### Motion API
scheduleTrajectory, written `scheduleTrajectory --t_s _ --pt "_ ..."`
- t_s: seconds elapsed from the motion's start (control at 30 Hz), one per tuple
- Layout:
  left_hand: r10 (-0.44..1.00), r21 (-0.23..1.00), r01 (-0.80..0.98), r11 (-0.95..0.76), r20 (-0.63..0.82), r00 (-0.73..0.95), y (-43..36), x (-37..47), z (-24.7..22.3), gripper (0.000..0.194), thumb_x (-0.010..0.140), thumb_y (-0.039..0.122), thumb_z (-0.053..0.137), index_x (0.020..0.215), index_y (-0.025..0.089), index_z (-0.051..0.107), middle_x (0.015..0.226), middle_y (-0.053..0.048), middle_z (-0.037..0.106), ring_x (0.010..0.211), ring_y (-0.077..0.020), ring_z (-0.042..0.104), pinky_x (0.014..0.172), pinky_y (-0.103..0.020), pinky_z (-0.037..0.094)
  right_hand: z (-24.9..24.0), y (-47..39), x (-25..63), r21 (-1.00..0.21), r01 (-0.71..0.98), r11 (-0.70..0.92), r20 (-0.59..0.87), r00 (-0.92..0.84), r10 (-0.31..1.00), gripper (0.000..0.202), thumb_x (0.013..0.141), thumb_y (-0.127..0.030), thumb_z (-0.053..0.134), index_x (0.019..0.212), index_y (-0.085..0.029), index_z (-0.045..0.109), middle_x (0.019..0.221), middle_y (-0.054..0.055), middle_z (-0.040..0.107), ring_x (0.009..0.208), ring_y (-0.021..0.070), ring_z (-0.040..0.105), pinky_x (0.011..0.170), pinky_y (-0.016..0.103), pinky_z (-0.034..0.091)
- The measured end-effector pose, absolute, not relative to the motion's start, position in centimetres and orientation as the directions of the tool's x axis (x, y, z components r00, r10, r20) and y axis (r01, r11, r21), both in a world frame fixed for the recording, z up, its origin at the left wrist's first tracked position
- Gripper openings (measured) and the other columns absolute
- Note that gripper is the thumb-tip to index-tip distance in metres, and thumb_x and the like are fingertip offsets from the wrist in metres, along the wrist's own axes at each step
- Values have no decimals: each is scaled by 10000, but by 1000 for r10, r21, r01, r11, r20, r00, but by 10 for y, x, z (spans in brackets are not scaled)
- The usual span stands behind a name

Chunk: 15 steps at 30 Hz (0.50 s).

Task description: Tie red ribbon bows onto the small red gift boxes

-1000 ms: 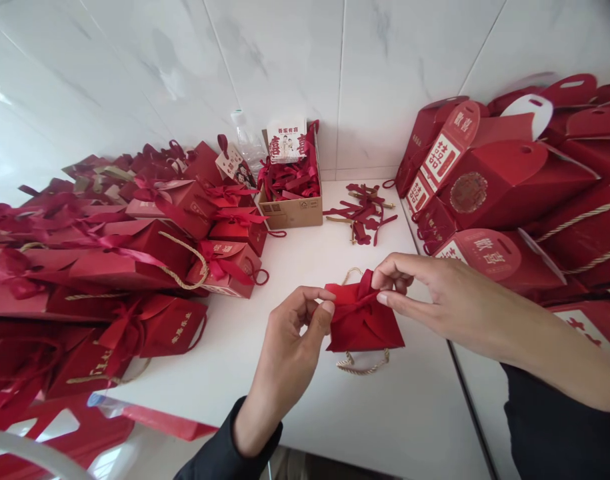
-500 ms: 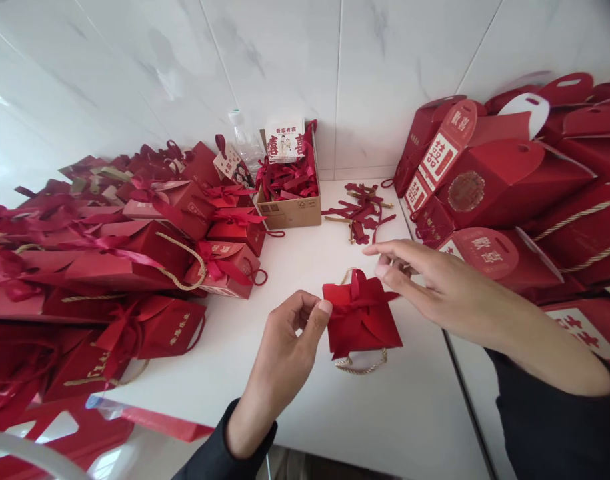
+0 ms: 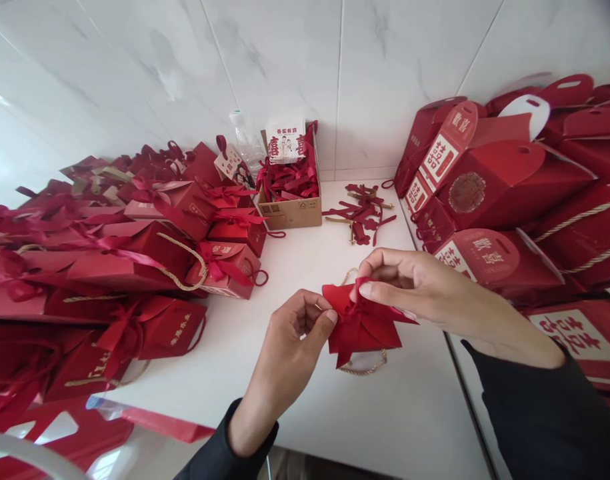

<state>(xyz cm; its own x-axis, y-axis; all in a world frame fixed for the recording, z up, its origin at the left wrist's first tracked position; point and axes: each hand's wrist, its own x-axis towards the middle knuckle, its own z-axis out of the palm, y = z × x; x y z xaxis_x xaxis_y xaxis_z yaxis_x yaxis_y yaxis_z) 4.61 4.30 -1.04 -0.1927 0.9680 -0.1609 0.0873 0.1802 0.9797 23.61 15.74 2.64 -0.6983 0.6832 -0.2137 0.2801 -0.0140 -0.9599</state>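
Observation:
A small red gift box (image 3: 372,337) with gold rope handles rests on the white table, a red ribbon (image 3: 349,337) tied in a bow on its top. My left hand (image 3: 301,340) pinches a loop of the ribbon between thumb and index finger at the box's left side. From the right, my right hand (image 3: 402,283) has thumb and fingers closed on another part of the ribbon, above the box's upper edge. Part of the bow is hidden behind the fingers.
Finished red boxes with bows (image 3: 225,267) crowd the left side. A cardboard box (image 3: 292,213) of ribbons stands against the wall, beside loose dark-red pieces (image 3: 362,213). Larger red boxes (image 3: 509,187) are piled at the right.
My right hand has moved left and down from beside the box and taken hold of the ribbon. The ribbon's ends have shifted. My left hand stays nearly in place.

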Motion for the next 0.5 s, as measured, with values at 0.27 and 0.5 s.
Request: scheduleTrajectory --t_s 0.27,0.5 --pt "962 972 122 199 -170 -213 41 45 -11 178 950 360 631 872 202 608 745 33 587 648 -113 476 607 -254 382 23 165 237 -926 377 1 -273 -674 686 177 901 -376 687 929 -224 601 809 -12 694 567 102 482 519 268 331" --pt "964 974 121 192 -164 -207 41 46 -13 189 976 360 602 880 200 577 716 48 529 647 -111 448 607 -250 359 22 170 240 -927 375 -12 -282 -676 681 206 872 -390 698 910 -222 584 740 -23 631 573 107 462 512 260 337"
